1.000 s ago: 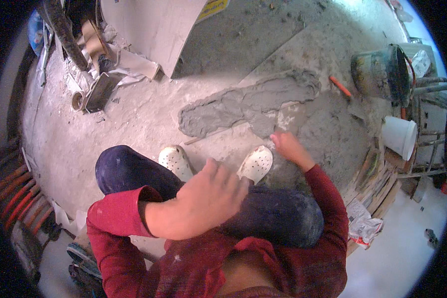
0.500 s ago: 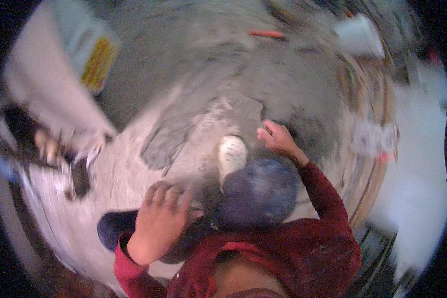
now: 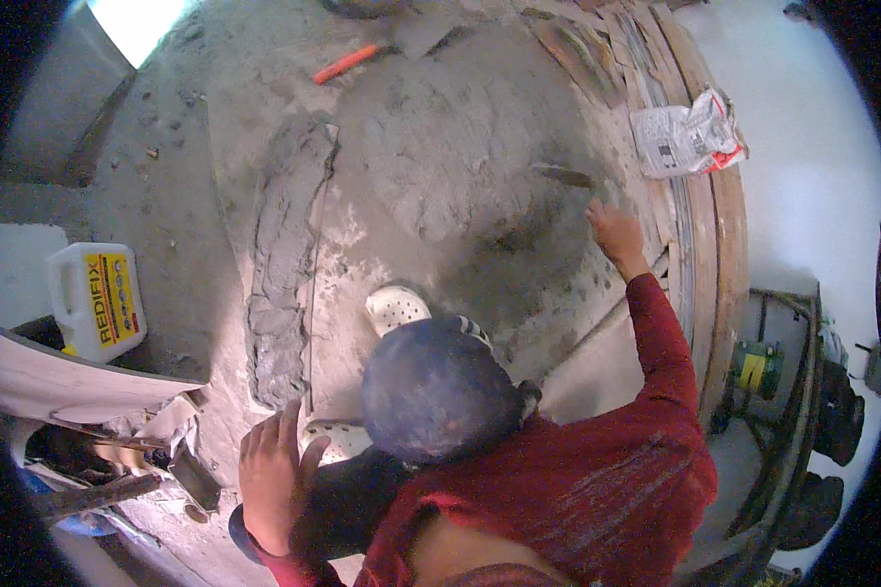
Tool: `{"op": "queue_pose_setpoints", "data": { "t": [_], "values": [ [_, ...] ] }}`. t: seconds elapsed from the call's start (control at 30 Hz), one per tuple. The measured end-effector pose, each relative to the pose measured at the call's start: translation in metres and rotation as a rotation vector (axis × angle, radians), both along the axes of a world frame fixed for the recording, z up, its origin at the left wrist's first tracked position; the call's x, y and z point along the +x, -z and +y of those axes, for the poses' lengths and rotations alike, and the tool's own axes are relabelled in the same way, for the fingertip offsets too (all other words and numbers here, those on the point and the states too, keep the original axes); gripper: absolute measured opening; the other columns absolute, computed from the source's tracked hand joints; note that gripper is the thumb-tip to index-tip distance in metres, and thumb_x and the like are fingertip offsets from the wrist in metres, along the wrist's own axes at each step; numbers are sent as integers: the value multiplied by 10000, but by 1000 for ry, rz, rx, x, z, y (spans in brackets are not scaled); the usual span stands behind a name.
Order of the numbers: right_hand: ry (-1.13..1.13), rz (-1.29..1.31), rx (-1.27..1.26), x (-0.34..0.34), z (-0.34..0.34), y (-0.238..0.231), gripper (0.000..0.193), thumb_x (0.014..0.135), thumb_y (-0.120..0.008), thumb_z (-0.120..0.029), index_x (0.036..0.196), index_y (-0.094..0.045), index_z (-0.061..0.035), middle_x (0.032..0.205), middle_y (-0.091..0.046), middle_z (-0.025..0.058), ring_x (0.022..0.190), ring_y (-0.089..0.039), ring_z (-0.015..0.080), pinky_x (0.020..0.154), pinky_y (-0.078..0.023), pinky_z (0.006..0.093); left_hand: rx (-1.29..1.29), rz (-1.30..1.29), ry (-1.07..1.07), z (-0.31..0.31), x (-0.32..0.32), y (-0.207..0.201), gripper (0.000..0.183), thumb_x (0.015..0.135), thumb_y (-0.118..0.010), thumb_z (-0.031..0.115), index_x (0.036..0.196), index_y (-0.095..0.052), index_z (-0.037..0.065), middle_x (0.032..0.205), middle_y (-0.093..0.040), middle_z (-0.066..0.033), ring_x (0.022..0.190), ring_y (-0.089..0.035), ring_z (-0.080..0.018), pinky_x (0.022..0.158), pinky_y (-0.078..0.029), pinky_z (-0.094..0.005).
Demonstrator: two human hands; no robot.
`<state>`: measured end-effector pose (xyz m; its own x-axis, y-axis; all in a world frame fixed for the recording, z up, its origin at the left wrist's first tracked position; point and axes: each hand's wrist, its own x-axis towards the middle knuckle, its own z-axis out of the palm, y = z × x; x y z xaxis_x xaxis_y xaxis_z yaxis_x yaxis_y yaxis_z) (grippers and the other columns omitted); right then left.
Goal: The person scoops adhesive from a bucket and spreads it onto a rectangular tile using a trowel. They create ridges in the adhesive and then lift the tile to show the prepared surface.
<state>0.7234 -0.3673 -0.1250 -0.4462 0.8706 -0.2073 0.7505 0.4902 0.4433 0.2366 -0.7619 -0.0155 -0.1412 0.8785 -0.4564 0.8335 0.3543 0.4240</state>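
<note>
My right hand (image 3: 615,235) is closed, stretched out to the right, and grips a trowel (image 3: 564,176). The trowel's grey blade lies close over the wet mortar (image 3: 440,127) spread on the floor, with its handle mostly hidden in my fingers. My left hand (image 3: 272,470) is open, fingers extended, beside my left leg and holding nothing. Just ahead of it, a long thick strip of grey mortar (image 3: 286,254) runs away from me along a straight edge. My pale perforated clog (image 3: 396,309) shows beyond my dark knee (image 3: 440,391).
An orange-red bar-shaped thing (image 3: 347,65) lies at the far side. Wooden planks (image 3: 729,254) run along the right, with a crumpled white and red bag (image 3: 690,137) on them. A white jug with a yellow label (image 3: 96,301) stands left, above scrap pieces (image 3: 191,474). A metal frame (image 3: 803,391) is at right.
My view has turned and become sharper. My right hand has reached farther out to the right with the trowel. My left hand stays open near my left leg.
</note>
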Motion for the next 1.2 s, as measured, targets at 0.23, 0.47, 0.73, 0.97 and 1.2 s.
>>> {"op": "queue_pose_setpoints", "data": {
  "t": [0.23, 0.47, 0.73, 0.97, 1.2],
  "values": [
    [-132, 286, -9, -89, 106, 20, 354, 1063, -400, -396, 1104, -564, -85, 943, -675, 164, 826, -667, 398, 702, -528, 539, 12, 29, -14, 10, -7, 12, 523, 923, -665, 351, 1305, -559, 10, 1086, -664, -189, 1010, -615, -370, 892, -478, -461],
    [-205, 169, -161, -134, 162, 47, 444, 1046, -431, -411, 974, -658, -36, 911, -689, 223, 825, -656, 427, 744, -528, 548, -14, 59, -46, 11, -3, 15, 524, 926, -661, 370, 1298, -569, 13, 1050, -674, -187, 982, -629, -372, 873, -488, -462],
    [17, 415, -722, -115, 140, 32, 467, 1044, -459, -387, 832, -662, -23, 662, -589, 149, 615, -577, 319, 634, -482, 452, 19, 113, -31, 24, -5, 27, 535, 927, -657, 400, 1300, -579, 24, 1025, -678, -192, 948, -644, -381, 843, -507, -469],
    [-96, 417, -655, -97, 137, 120, 320, 1022, -464, -301, 990, -653, -44, 889, -640, 174, 772, -580, 360, 698, -452, 502, 62, 50, 23, 1, -20, 89, 539, 955, -566, 517, 1031, -685, -4, 917, -707, -199, 848, -688, -409, 749, -538, -511],
    [520, 1311, -843, -90, 50, 61, 324, 1034, -532, -324, 840, -612, -77, 579, -528, 15, 471, -508, 131, 419, -413, 326, 109, 149, 15, -10, -18, 71, 522, 996, -493, 542, 1191, -613, 73, 914, -716, -191, 823, -709, -400, 715, -559, -514]
  ]
}}
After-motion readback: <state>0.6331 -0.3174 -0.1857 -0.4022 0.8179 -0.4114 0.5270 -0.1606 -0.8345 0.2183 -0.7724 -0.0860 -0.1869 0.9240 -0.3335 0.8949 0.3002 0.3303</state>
